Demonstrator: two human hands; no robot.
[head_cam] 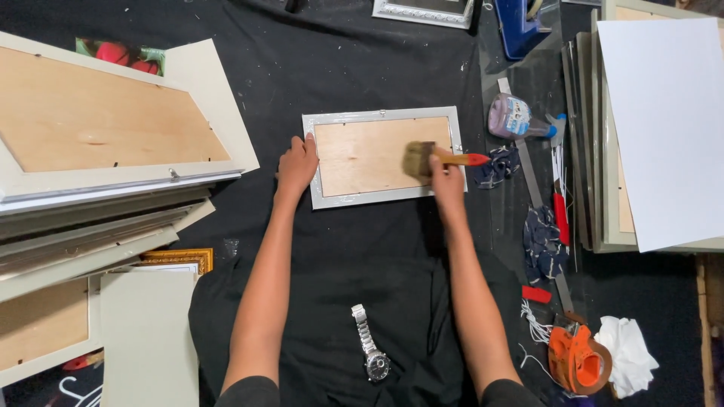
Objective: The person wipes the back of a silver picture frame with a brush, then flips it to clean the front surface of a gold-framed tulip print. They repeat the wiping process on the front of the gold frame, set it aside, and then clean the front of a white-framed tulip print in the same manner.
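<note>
One metal wristwatch (369, 348) lies nearest on the black cloth (332, 249), between the forearms. Farther out, a small silver picture frame (382, 155) lies face down, its plywood backing up. The left hand (297, 164) presses flat against the frame's left edge, fingers extended. The right hand (447, 178) is closed around a red-handled paintbrush (436, 159), bristles touching the backing's right part. Beyond, a blue tape dispenser (519, 26).

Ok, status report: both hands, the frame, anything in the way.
Left hand steadies frame's left edge. Right hand grips paintbrush, bristles on plywood back of silver frame. Rag just right of frame, not touching.
</note>
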